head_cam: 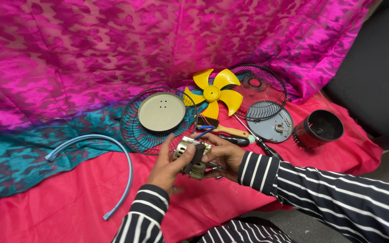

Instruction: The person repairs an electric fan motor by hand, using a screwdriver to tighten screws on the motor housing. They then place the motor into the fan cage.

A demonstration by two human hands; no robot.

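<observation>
Item: small brass-coloured metal fan motor (193, 157), wired, in your left hand (169, 168) and right hand (223, 155), both grips clasping it; yellow plastic fan blade (213, 94) and black wire guard (151, 119) beyond.

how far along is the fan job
Done: the fan lies in parts, with yellow blade, both grilles and black housing on the cloth. In hand: left hand and right hand hold the motor. Left: nothing is joined.

Red cloth (68, 207), fan grilles (133, 130), yellow blade (212, 94), blue rim band (124, 180), perhaps screwdrivers (260, 143)
</observation>
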